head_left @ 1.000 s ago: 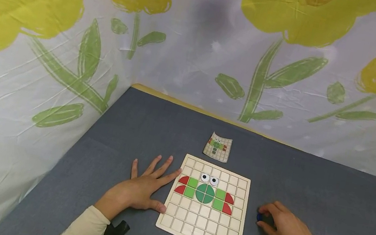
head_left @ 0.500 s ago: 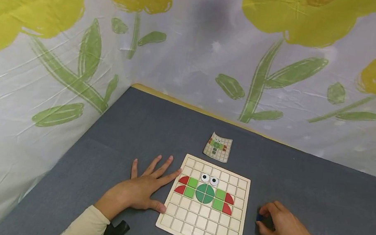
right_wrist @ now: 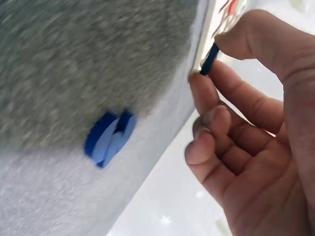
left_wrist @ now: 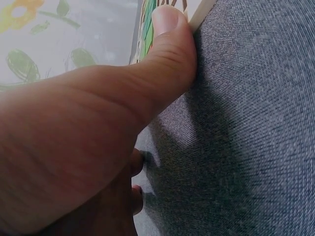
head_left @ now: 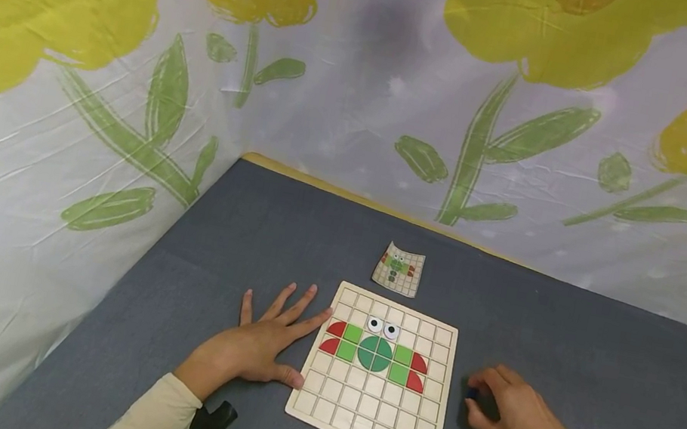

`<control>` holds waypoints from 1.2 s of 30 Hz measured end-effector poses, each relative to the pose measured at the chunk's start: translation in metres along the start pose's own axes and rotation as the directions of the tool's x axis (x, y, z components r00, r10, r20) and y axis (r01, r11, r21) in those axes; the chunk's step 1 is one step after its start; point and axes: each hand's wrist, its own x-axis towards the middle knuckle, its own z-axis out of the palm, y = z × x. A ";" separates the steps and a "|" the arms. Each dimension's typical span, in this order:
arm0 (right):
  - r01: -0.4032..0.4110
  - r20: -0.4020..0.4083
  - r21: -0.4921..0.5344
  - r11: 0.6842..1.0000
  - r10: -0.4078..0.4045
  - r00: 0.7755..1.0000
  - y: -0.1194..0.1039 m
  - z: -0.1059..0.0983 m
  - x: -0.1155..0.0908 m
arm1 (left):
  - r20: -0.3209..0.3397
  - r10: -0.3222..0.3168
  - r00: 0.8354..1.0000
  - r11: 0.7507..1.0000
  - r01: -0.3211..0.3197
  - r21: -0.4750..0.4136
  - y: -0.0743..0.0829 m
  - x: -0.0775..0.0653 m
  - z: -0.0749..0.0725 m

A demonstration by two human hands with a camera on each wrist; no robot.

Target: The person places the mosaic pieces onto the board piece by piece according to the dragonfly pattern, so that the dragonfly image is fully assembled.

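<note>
My left hand (head_left: 256, 349) lies spread on the table, its thumb and index finger touching the left edge of a wooden grid board (head_left: 363, 423). Red quarter-round tiles (head_left: 418, 363), light green square tiles (head_left: 403, 354), a dark green circle (head_left: 375, 353) made of quarters and two eye tiles (head_left: 391, 329) sit on the board. To the board's right, my right hand (head_left: 517, 421) pinches a thin dark blue tile (right_wrist: 210, 59) between thumb and fingertips. Below that hand, in the right wrist view, blue curved tiles (right_wrist: 109, 138) rest on the table; the head view hides them.
A small picture card (head_left: 399, 270) with a matching grid pattern and one curled corner lies behind the board. Dark grey cloth covers the table (head_left: 299, 230). A flower-printed curtain (head_left: 348, 108) hangs along its back and left side.
My right hand has shifted slightly left toward the board with the blue tile between its fingers. The left hand and the board stay where they were.
</note>
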 end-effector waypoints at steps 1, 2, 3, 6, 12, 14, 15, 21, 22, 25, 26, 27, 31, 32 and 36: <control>0.006 -0.011 -0.009 1.000 -0.006 1.000 -0.003 0.000 0.001 | 0.000 -0.001 1.000 1.000 0.001 0.002 0.000 0.000 0.000; 0.009 -0.016 -0.015 1.000 -0.009 1.000 -0.006 0.000 0.003 | 0.001 -0.002 1.000 1.000 0.002 0.005 0.000 0.000 0.000; 0.016 -0.025 -0.019 1.000 -0.017 1.000 -0.009 0.000 0.005 | 0.003 -0.003 1.000 1.000 0.003 0.004 0.000 0.000 0.000; 0.040 -0.038 -0.017 0.999 -0.041 0.998 -0.021 0.002 0.012 | 0.008 -0.006 1.000 1.000 0.006 0.005 0.000 0.000 0.000; 0.156 -0.079 0.000 0.988 -0.156 0.985 -0.047 0.010 0.031 | 0.014 -0.004 1.000 1.000 0.004 0.012 -0.002 0.001 0.000; 0.186 -0.066 0.017 0.982 -0.184 0.981 -0.057 0.014 0.037 | 0.014 -0.005 1.000 1.000 0.005 0.012 -0.002 0.001 0.000; 0.203 -0.063 0.028 0.979 -0.201 0.978 -0.061 0.016 0.040 | 0.013 -0.006 1.000 1.000 0.005 0.009 -0.002 0.001 0.000; 0.280 -0.047 0.054 0.959 -0.277 0.960 -0.081 0.030 0.055 | 0.019 -0.006 1.000 1.000 0.006 0.005 0.000 -0.001 -0.002; 0.289 -0.048 0.046 0.956 -0.286 0.957 -0.083 0.032 0.056 | 0.020 -0.006 1.000 1.000 0.006 0.003 0.001 -0.001 -0.002; 0.306 -0.058 0.018 0.952 -0.305 0.951 -0.089 0.037 0.061 | 0.019 -0.004 1.000 1.000 0.004 0.002 0.001 -0.001 -0.002; 0.310 -0.058 0.011 0.951 -0.309 0.949 -0.091 0.039 0.062 | 0.019 -0.004 1.000 1.000 0.004 0.004 0.001 -0.001 -0.002; 0.315 -0.058 0.006 0.949 -0.314 0.948 -0.093 0.040 0.063 | 0.016 -0.003 1.000 1.000 0.003 0.001 0.001 -0.001 -0.001; 0.329 -0.057 -0.020 0.944 -0.329 0.943 -0.099 0.043 0.067 | 0.014 -0.005 1.000 1.000 0.005 -0.003 0.001 -0.001 -0.001; 0.328 -0.052 -0.026 0.944 -0.329 0.943 -0.100 0.044 0.068 | 0.013 -0.006 1.000 1.000 0.006 -0.006 0.000 -0.001 0.000; 0.328 -0.026 -0.043 0.944 -0.329 0.944 -0.105 0.048 0.071 | 0.007 -0.001 1.000 1.000 0.001 -0.026 -0.001 0.000 0.001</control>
